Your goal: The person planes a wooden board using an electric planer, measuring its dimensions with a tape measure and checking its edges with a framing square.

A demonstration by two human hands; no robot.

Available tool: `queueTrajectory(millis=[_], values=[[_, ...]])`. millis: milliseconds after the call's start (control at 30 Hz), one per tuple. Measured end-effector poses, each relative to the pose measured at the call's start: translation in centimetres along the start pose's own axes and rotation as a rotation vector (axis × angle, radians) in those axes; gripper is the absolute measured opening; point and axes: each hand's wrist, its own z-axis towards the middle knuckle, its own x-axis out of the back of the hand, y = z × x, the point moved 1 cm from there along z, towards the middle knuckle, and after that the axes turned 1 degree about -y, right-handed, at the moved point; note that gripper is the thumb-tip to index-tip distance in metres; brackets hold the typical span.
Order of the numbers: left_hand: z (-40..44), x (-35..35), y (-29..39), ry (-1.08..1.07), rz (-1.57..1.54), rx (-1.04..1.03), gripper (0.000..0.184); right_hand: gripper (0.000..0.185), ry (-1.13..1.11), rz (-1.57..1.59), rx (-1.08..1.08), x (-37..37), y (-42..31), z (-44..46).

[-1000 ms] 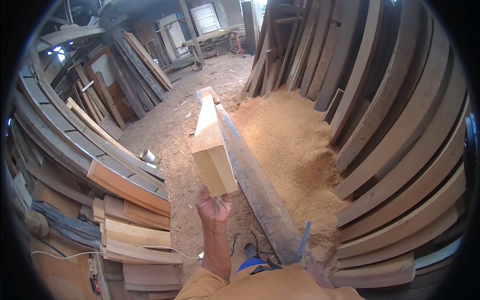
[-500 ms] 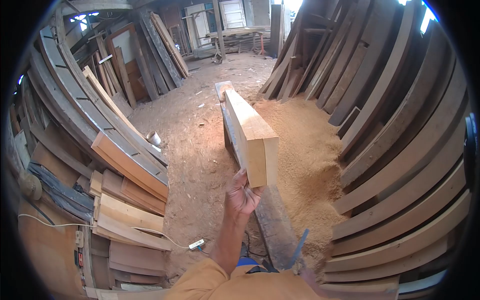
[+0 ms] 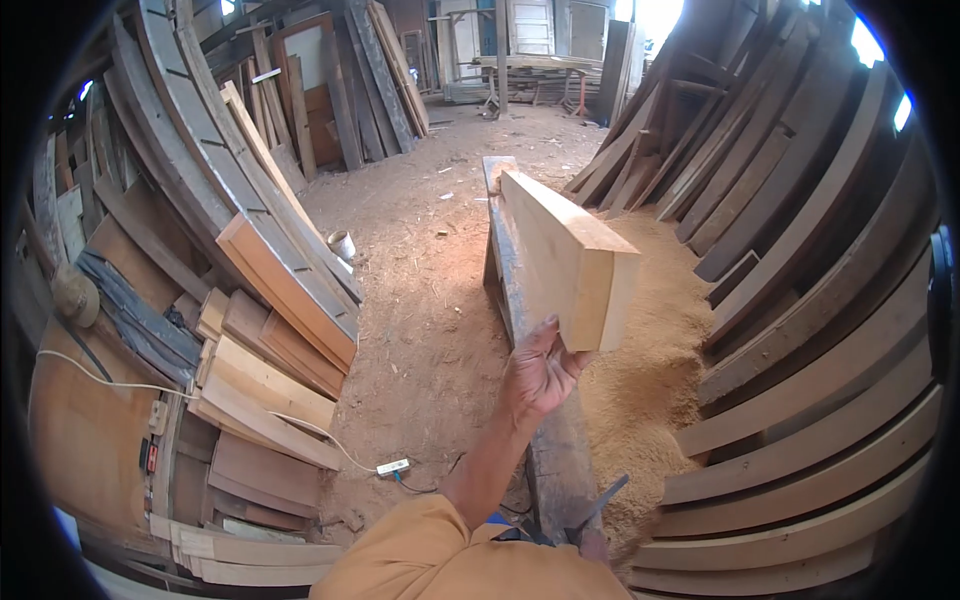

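Note:
My left hand is closed on the near end of a thick pale wooden beam, gripping it from below with the palm facing up. The beam points away from me, its far end close to the far end of a long narrow worn bench board. Low in the view, my right hand is dark and blurred beside the bench board, and its fingers cannot be made out. A blue-grey strip-like tool stands out right next to it; whether the hand holds it is unclear.
Sawdust is heaped right of the bench. Planks lean along the right side, and more boards line the left. A white power strip with a cable lies on the floor. A small bucket stands farther off.
The beam and my left hand have moved to the right across the view, and more of the beam's left side shows. The camera view has turned and tilted up slightly.

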Motion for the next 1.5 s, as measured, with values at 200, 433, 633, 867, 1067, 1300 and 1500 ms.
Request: queueTrajectory(millis=[200, 433, 633, 867, 1067, 1300, 1500], values=[[0.6, 0.4, -0.3, -0.049, 0.035, -0.023, 0.040, 0.025, 0.051, 0.759, -0.220, 7.3, -5.5, 5.9], [-0.9, 1.3, -1.2, -0.036, 0.153, -0.023, 0.045, 0.015, 0.638, 1.148, 0.189, 31.9, -27.1, 7.8], [-1.3, 1.2, -1.4, -0.031, 0.196, 0.002, 0.060, 0.010, 0.652, 0.934, 0.489, 39.9, -38.3, 6.0], [-1.6, 2.0, -0.8, 0.042, 0.127, 0.108, 0.048, 0.018, 0.972, 0.242, 0.591, 41.9, -42.1, 3.9], [-0.6, 1.7, -0.6, 0.026, 0.075, 0.104, 0.030, 0.039, 1.047, 0.362, 0.527, 42.6, -41.2, 5.5], [-1.7, 1.9, -1.2, 0.012, 0.277, 0.172, 0.041, 0.069, 1.065, 0.503, 0.585, 44.2, -44.7, 8.4], [-3.5, 5.2, 4.4, -0.081, 1.411, 0.537, 0.078, 0.060, 1.118, 0.431, 0.536, 45.9, -45.0, 8.8]])
